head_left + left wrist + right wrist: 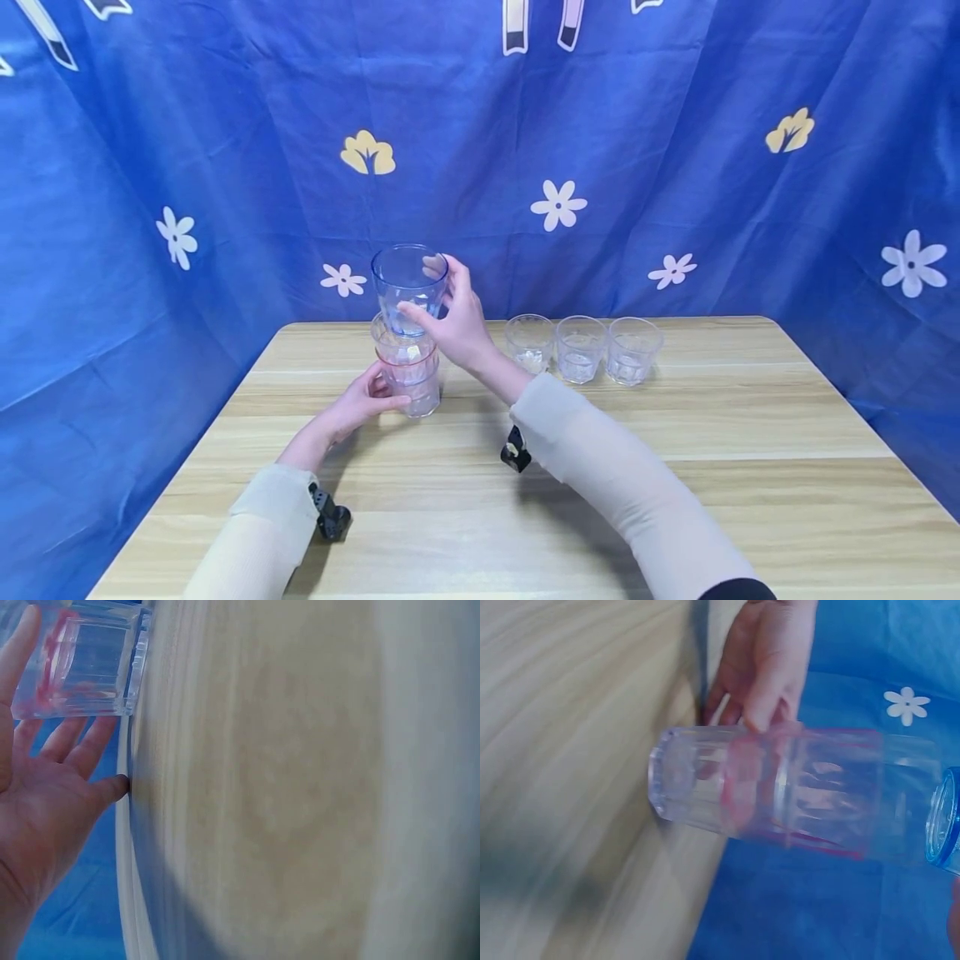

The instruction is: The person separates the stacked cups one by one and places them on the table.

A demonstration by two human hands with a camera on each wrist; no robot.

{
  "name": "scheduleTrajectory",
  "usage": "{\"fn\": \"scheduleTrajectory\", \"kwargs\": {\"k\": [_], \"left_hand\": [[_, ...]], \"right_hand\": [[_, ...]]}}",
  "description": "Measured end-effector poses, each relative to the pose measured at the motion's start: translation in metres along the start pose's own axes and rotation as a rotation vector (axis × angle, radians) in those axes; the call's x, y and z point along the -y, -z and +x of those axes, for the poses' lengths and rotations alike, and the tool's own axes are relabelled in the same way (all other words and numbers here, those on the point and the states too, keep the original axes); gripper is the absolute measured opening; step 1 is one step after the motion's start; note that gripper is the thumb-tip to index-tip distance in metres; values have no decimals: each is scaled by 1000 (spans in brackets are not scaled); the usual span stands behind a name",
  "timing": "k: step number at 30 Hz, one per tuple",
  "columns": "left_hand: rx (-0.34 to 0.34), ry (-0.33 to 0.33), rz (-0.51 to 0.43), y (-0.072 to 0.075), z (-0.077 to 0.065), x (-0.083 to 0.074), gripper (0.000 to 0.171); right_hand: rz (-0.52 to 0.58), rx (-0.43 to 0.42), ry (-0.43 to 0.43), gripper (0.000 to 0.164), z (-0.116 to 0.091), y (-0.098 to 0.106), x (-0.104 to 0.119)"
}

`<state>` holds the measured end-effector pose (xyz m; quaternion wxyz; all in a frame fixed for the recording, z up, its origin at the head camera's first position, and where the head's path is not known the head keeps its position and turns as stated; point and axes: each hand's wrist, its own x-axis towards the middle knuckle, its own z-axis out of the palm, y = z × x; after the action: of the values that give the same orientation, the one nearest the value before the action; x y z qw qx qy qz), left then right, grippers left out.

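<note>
1. Tumbler (408, 279) of clear, blue-tinted material, round-mouthed and tapering downward, with a darker blue rim; it is upright over the stack, its base at the stack's mouth, though whether the two touch cannot be told
2. The right hand (453, 321) grips the tumbler by its sides, thumb in front and fingers behind
3. The stack (422, 390) is of nested see-through cups, smooth-walled, with a faceted foot and a pinkish-red rim partway up; it stands upright on the left of the table, towards the back
4. The left hand (367, 400) holds the stack low down, thumb and fingers around its sides
5. The table (675, 500) has a pale wood-grain top with rounded back corners
6. Behind it hangs a creased blue cloth (465, 125) printed with white flowers (558, 206) and yellow motifs (367, 154)
7. The right forearm, in a cream sleeve (600, 450), crosses between the camera and part of the table, passing near a row of clear cups (581, 350)
8. Counted: one blue-tinted tumbler, three clear cups in the row, five white flowers and two yellow motifs in the head view; overlapping transparent walls leave the stack's exact number uncertain
</note>
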<state>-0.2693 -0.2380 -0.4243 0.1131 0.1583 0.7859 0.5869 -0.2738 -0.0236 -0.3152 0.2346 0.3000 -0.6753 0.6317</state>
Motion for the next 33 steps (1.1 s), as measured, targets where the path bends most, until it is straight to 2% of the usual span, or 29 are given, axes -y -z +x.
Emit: {"fn": "scheduleTrajectory", "kwargs": {"k": [6, 15, 22, 28, 33], "left_hand": [[-3, -5, 7, 0, 1, 0, 73], [-10, -2, 16, 1, 2, 3, 73], [-6, -1, 12, 2, 1, 4, 73], [-4, -4, 9, 2, 1, 4, 74], [-3, -4, 17, 2, 2, 3, 76]], "right_hand": [[17, -16, -4, 73, 2, 23, 6], [-12, -38, -71, 73, -12, 73, 1], [-7, -45, -119, 75, -30, 103, -6], [-9, 11, -191, 77, -53, 125, -13], [-25, 52, -283, 83, -77, 137, -18]]}}
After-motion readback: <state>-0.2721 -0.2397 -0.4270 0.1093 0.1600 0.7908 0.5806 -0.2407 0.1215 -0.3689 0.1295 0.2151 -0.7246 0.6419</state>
